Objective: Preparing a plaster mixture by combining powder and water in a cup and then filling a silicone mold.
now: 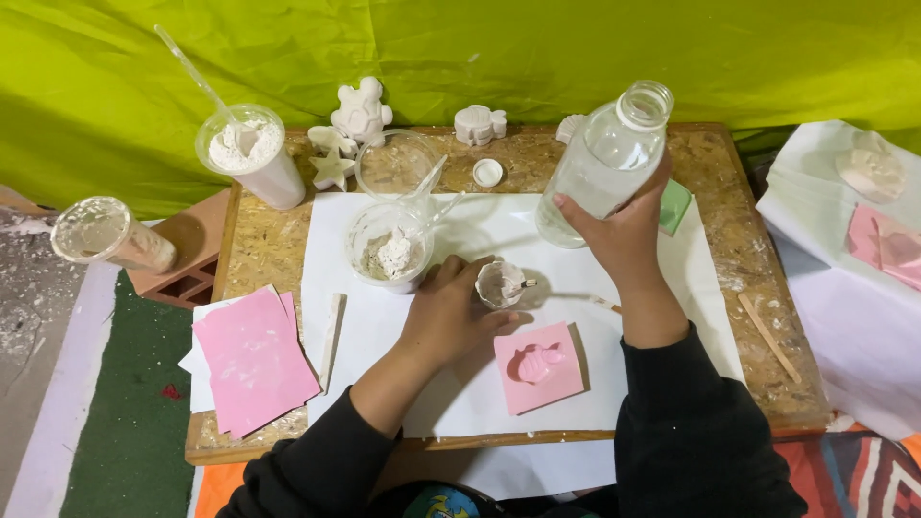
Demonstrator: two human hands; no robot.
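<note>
Right hand [625,235] grips a clear plastic bottle [602,161] around its lower body, uncapped and tilted with its mouth toward the far right; the white cap [487,172] lies on the board beyond the paper. Left hand [451,317] is closed around a small plaster-smeared cup [501,284], held upright on the white paper sheet [480,384]. Just near of the cup lies a pink mould [538,365] whose fish-shaped cavity appears still unfilled. Left of the cup stands a clear cup of lumpy powder [390,251]; farther left, a cup of white powder with a spoon [247,146]. Finished white casts [361,112] line the far edge of the chipboard table [758,240]. Judged from this arrangement, powder is portioned, while wetting, stirring and pouring remain.
</note>
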